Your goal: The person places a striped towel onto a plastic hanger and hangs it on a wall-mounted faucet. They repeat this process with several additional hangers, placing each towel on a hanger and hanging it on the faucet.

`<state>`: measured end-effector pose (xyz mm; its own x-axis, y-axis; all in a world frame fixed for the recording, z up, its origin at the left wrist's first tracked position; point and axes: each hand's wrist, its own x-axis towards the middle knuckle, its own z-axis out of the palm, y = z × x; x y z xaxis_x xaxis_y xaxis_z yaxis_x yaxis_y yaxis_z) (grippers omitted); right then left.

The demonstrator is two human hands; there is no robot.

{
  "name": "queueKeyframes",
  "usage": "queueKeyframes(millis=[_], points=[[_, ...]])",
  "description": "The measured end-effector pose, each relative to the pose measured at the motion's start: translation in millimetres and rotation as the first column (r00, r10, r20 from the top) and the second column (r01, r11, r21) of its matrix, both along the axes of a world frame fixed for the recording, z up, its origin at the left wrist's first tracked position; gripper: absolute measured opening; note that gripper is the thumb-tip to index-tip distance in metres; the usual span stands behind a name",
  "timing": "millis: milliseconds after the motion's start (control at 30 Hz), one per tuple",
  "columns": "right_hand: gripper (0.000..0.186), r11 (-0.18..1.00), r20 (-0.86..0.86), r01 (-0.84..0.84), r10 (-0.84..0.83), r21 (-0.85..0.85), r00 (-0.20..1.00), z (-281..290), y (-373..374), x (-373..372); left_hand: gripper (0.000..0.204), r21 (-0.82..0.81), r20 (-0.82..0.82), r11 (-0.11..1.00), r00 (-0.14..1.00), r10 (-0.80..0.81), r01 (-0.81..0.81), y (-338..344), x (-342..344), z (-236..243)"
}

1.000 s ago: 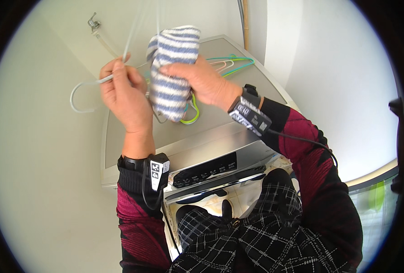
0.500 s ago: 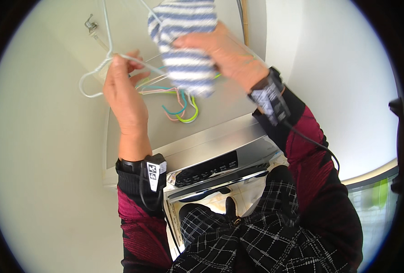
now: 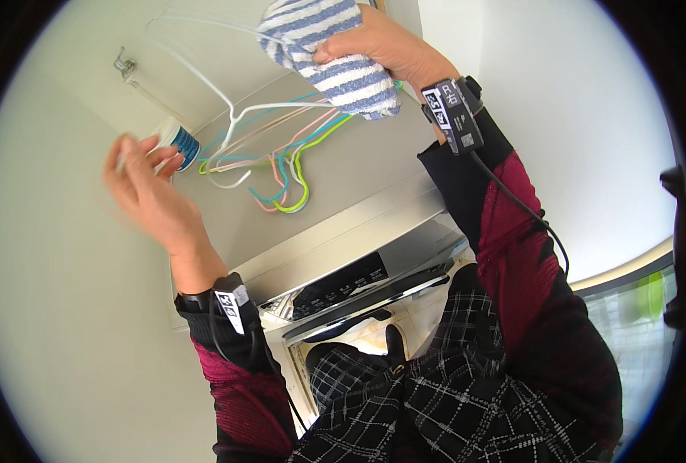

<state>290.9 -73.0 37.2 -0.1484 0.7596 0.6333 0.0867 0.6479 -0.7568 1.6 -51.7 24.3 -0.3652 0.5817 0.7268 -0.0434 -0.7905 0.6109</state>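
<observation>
My right hand grips a blue-and-white striped cloth, bunched around one end of a white wire hanger. The hanger's hook hangs down toward the left, and its bar end runs into the folds, hidden there. My left hand is apart from the hanger, fingers spread and slightly blurred, holding nothing. Just beyond its fingertips stands a blue-and-white tub. Below the raised hanger, several coloured hangers, among them a green hanger, lie in a heap on the grey appliance top.
The appliance front carries a dark control panel. A metal tap sticks out of the wall at the back left. A white wall curves along the right. Cables run from the black devices on both wrists.
My left hand has let go of the white hanger and moved left and down, uncovering the tub. My right hand has shifted slightly up with the cloth; the hanger now hangs from it.
</observation>
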Motion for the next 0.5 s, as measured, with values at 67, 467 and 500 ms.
queueKeyframes(millis=[67, 467, 500], points=[[0.048, 0.998, 0.032, -0.050, 0.051, -0.037, 0.998, 0.3, -2.1, -4.1, 0.035, -0.282, -0.152, 0.930, 0.947, -0.285, 0.234, -0.2, 3.8, -1.4], [0.065, 0.986, 0.168, 0.128, -0.144, 0.106, 0.975, -2.9, 5.5, -16.0, 0.030, -0.381, -0.270, 0.878, 0.874, -0.404, 0.289, 4.5, 7.9, -23.0], [0.063, 0.983, 0.120, 0.158, -0.169, 0.097, 0.978, -4.5, 7.2, -17.3, 0.030, -0.359, -0.256, 0.890, 0.888, -0.383, 0.281, 4.8, 7.9, -24.2]])
